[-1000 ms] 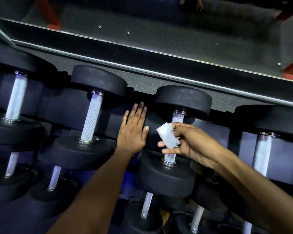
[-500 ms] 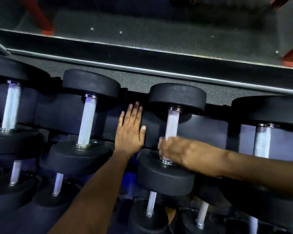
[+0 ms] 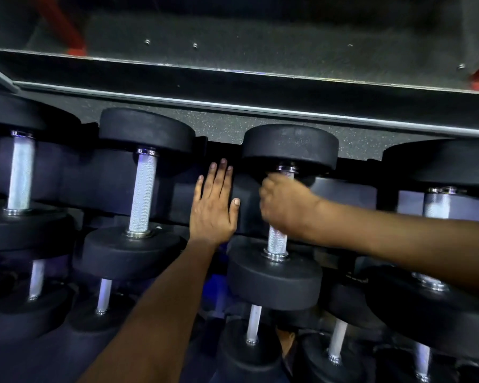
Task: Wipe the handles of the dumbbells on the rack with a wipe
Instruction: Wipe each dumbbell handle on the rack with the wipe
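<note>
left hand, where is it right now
In the head view the left hand lies flat, fingers straight, on the black rack at centre, between two top-row dumbbell handles, just left of the right hand.

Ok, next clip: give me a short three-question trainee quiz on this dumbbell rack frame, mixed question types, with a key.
1. True or false: the left hand lies flat with straight fingers on the rack between two dumbbells.
2. Multiple choice: the right hand is curled round
A. the upper part of a knurled handle
B. a black weight head
C. the rack's rail
3. Fill in: below the right hand, the bare handle runs down to the dumbbell's near ____ head.

Key: 1 true; 2 A; 3 black. Note: the wipe is hidden in this frame, presumably inside the right hand's grip.
</note>
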The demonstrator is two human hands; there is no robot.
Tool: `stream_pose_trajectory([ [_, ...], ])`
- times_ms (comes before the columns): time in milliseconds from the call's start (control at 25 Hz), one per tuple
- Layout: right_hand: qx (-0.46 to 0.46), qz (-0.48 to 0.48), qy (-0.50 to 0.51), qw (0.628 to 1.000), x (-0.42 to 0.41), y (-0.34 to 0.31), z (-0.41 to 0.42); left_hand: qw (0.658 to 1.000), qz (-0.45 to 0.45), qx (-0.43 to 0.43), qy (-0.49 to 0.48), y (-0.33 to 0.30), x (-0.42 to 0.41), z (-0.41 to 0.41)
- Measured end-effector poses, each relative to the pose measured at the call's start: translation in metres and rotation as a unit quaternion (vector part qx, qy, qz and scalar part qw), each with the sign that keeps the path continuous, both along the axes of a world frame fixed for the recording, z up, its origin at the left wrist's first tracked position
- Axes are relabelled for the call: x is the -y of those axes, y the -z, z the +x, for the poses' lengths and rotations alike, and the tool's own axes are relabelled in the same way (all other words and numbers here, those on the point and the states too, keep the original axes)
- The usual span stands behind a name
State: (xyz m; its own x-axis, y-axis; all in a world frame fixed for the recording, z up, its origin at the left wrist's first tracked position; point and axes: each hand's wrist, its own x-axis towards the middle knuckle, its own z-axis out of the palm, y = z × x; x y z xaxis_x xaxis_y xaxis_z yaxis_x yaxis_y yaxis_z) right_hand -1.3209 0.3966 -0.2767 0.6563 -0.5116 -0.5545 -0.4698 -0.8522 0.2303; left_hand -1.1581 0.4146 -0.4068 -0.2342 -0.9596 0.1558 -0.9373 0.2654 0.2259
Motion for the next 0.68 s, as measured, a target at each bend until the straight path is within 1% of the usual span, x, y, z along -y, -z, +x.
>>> stream_pose_trajectory([
  [40,-0.044,0.053,-0.009,0.998,-0.007,0.003,0.01,1.0,-0.002,0.0,0.001,0.0,0.001,0.0],
  [80,-0.086,0.121,0.001,0.989,-0.016,0.004,0.019,1.0,-0.003,0.001,0.003,0.0,0.001,0.0],
  [120,-0.103,0.174,0.013,0.979,-0.023,0.002,0.026,1.0,-0.004,0.002,0.004,0.001,0.002,0.001],
  [160,-0.094,0.204,0.029,0.974,-0.024,0.002,0.025,1.0,-0.005,0.003,0.004,0.001,0.002,0.001],
  [200,-0.043,0.199,0.03,0.979,-0.018,0.002,0.019,1.0,-0.005,0.004,0.003,0.001,0.001,0.0],
  [240,0.034,0.178,0.021,0.983,-0.016,0.001,0.008,1.0,-0.006,0.004,0.003,0.001,0.001,0.0],
  [280,0.126,0.16,0.012,0.979,-0.019,0.004,-0.007,1.0,-0.006,0.003,0.001,0.0,0.001,-0.001],
  [320,0.205,0.168,0.018,0.964,-0.03,0.01,-0.023,1.0,-0.005,0.002,0.001,0.0,0.001,-0.001],
  [360,0.256,0.181,0.019,0.949,-0.045,0.011,-0.042,1.0,-0.004,0.001,0.001,0.0,0.001,0.0],
  [400,0.289,0.203,0.042,0.935,-0.057,0.01,-0.063,1.0,-0.003,0.002,0.001,0.0,0.0,-0.001],
  [440,0.314,0.21,0.089,0.922,-0.069,0.011,-0.082,1.0,-0.001,0.003,0.001,0.0,0.0,-0.001],
  [480,0.33,0.192,0.146,0.913,-0.081,0.015,-0.098,1.0,0.001,0.004,0.0,-0.001,0.0,-0.001],
  [520,0.357,0.179,0.234,0.886,-0.089,0.019,-0.107,1.0,0.002,0.005,-0.001,-0.001,0.0,-0.001],
  [560,0.413,0.177,0.361,0.817,-0.087,0.023,-0.109,1.0,0.004,0.006,-0.001,0.0,0.0,-0.001],
  [600,0.479,0.177,0.522,0.684,-0.077,0.023,-0.103,1.0,0.007,0.007,-0.001,0.0,0.0,-0.001],
  [640,0.532,0.207,0.644,0.509,-0.06,0.019,-0.091,1.0,0.007,0.009,-0.001,0.0,0.0,-0.001],
  [680,0.561,0.249,0.704,0.358,-0.041,0.018,-0.082,1.0,0.007,0.011,-0.001,0.0,0.0,-0.001],
])
